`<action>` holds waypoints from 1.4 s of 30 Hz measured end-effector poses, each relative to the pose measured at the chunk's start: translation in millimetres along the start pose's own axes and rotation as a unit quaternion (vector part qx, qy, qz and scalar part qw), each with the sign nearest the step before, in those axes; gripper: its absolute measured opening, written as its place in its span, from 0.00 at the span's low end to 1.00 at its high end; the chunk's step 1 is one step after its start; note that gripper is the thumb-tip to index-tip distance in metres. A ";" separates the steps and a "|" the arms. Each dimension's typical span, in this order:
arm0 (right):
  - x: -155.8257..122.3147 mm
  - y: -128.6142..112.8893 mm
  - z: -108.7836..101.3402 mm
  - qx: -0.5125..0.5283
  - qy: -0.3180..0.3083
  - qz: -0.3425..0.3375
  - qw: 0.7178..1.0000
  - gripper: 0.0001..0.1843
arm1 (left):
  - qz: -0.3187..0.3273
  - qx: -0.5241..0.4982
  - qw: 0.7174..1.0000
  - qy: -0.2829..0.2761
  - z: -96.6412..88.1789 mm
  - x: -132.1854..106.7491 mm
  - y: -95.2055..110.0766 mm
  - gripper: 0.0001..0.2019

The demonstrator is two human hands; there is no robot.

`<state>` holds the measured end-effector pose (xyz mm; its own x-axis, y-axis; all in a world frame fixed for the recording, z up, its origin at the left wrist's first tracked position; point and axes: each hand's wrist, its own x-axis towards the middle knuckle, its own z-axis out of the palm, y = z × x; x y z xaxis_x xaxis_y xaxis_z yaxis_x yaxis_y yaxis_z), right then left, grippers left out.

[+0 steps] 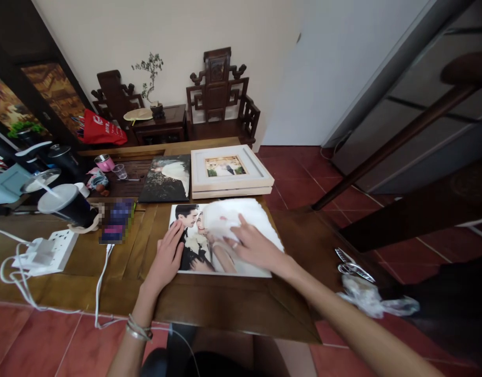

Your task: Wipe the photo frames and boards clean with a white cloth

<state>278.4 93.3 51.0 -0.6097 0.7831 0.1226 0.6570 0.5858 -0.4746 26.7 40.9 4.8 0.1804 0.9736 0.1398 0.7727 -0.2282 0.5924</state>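
Note:
A large couple photo print (199, 259) lies flat on the wooden table in front of me. My left hand (169, 254) rests open on its left edge, fingers stretched over the dark-suited figure. Over the middle of the print is my right hand (250, 243), with a ring on one finger and its fingertips blurred. Under those fingers shows a thin white tissue-like cloth (224, 229), pressed against the picture; its outline is smeared. The white part of the print on the right has a ragged, fluffy-looking edge.
Behind the print lie stacked white frames (233, 184) and a dark picture panel (166, 180). On the left are a phone (117, 222), a lidded cup (66, 204), a power strip (52, 251) and cables. Scissors (354, 269) and crumpled plastic (362, 296) are at right.

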 end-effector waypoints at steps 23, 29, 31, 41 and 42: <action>-23.4 -45.6 24.6 -0.075 -0.064 -0.042 0.994 0.12 | -0.014 0.020 1.000 -0.006 1.0 0.5 4.3 0.24; 30.4 -37.7 23.5 -0.148 -0.074 0.026 0.986 0.15 | -0.019 0.010 1.000 -0.005 0.4 -0.1 3.9 0.24; 26.4 -38.4 30.0 -0.152 -0.065 0.019 0.986 0.15 | -0.019 0.013 1.000 -0.006 0.3 0.0 4.6 0.24; -59.4 -76.2 48.9 -0.086 -0.109 -0.020 0.990 0.10 | -0.013 0.037 0.999 -0.008 0.5 1.5 6.7 0.24; -56.4 -75.2 46.9 -0.081 -0.110 -0.015 0.991 0.11 | -0.012 0.035 0.999 -0.007 0.8 1.6 6.2 0.24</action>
<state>242.6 -4.7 38.9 -0.7001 0.7109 -0.0667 0.6888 0.6479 -0.3252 32.3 41.0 8.1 0.1697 0.9789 0.1138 0.8174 -0.2043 0.5386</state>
